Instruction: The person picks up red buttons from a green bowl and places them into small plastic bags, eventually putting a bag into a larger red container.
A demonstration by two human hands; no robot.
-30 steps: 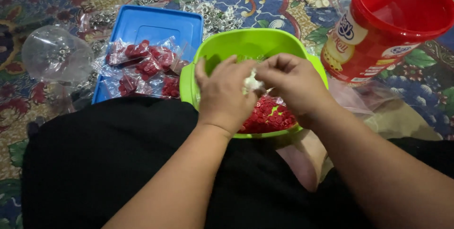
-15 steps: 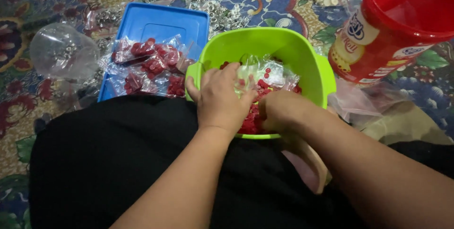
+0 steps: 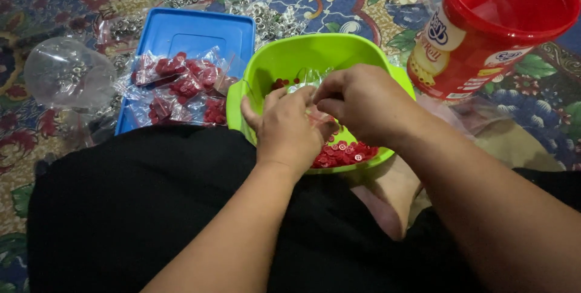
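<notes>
- Two bare hands meet over the lime-green plastic bowl point(image 3: 284, 57), which sits against the person's black-clothed lap point(image 3: 151, 208) at the near edge of the scene.
- Left hand point(image 3: 289, 129): fingers curled, pinching the near edge of a small clear plastic bag point(image 3: 308, 78) held above the bowl's middle. I read it as a grasp, though the fingertips themselves are partly hidden behind the other hand.
- Right hand point(image 3: 357, 102): fingers bent inward, thumb and forefinger closed on the same clear bag from the right side. The two hands touch at the fingertips.
- Small red buttons point(image 3: 342, 152) lie loose in the bottom of the bowl; a patch shows under the right wrist, and a few more show at the far left inside the bowl.
- Left of the bowl, just beside it: a blue rectangular lid point(image 3: 193, 36) lying flat, carrying several filled clear bags of red buttons point(image 3: 181, 84) piled on its near half.
- Far left: a crumpled clear plastic bag point(image 3: 66, 72) on the patterned floor mat point(image 3: 36, 141).
- Beyond the lid and bowl: a scatter of small silver metal pieces point(image 3: 269, 17) on the mat, some in clear bags; I cannot tell what kind.
- Right and far: a red plastic tub point(image 3: 484, 39), open, tilted toward me, well apart from the hands.
- A bare foot point(image 3: 387, 202) shows just near of the bowl, between the forearms.
</notes>
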